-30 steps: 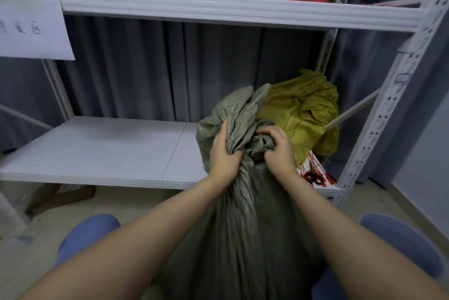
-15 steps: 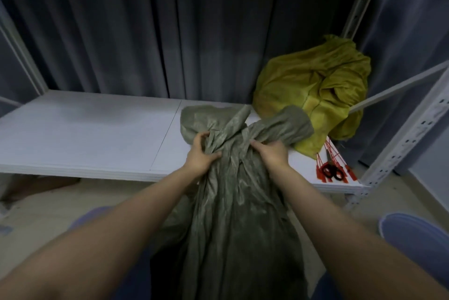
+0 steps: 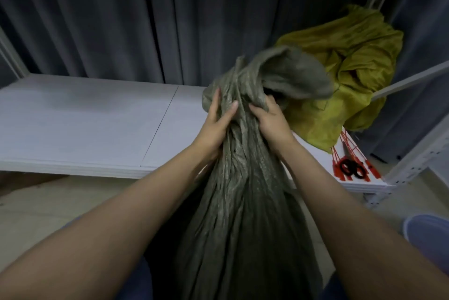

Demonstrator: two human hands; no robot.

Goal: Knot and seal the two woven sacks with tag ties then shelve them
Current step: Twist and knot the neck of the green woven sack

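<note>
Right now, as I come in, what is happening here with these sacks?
A person is working on a grey-green sack held up in front of a white shelf. The left hand and the right hand both grip its bunched neck, just under the loose top flap. No tie shows on the neck. A yellow sack lies on the shelf at the right, and the red tag ties lie beside it near the front edge, untouched.

A dark grey curtain (image 3: 121,20) hangs in long folds across the whole background. A pale floor (image 3: 60,202) lies below. Two black rings (image 3: 352,168) lie touching, side by side, at the right. A blue trouser knee (image 3: 430,234) shows lower right.
</note>
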